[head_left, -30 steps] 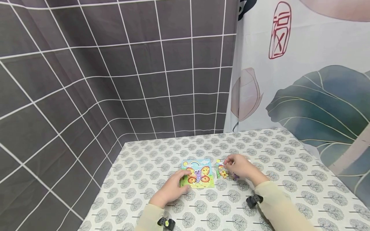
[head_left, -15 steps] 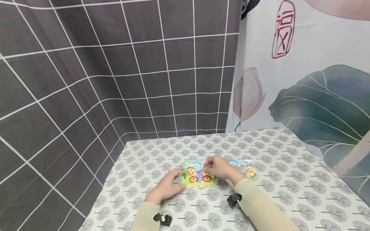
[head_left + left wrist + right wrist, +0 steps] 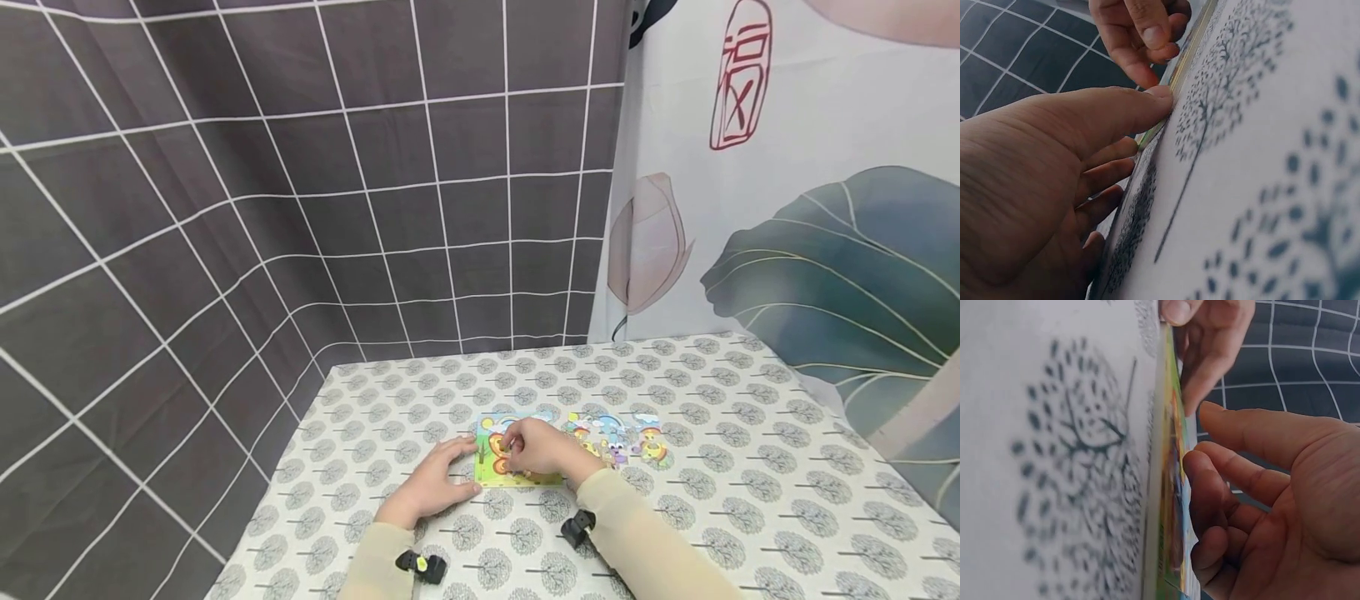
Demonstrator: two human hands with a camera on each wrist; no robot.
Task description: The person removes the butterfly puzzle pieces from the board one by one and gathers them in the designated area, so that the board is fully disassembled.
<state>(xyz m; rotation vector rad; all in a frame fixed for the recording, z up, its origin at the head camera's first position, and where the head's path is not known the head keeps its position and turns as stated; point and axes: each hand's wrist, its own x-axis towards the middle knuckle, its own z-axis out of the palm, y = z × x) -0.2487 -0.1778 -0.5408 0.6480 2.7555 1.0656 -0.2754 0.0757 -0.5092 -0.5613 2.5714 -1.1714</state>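
A butterfly picture puzzle board (image 3: 487, 477) lies on the table, its middle hidden by my right hand (image 3: 538, 448). That hand is over the board with its fingers bent down to the picture. In the right wrist view, its thumb (image 3: 1244, 428) and index finger stand apart at the board's face, with nothing showing between them. My left hand (image 3: 429, 485) rests at the board's left side, fingers fairly straight. In the left wrist view, its thumb (image 3: 1119, 112) touches the board's edge (image 3: 1188, 62), and its index fingertip meets the edge farther along.
Several loose, brightly printed flat pieces (image 3: 651, 447) lie right of the board, partly behind my right wrist. A tree-print cloth (image 3: 420, 387) covers the table. A dark grid curtain (image 3: 390, 250) hangs behind it, a flower-print curtain (image 3: 675, 275) at the right.
My right hand has moved left from the loose pieces, across the board's right part, to its middle. My left hand has drawn back slightly from the picture to the board's left edge.
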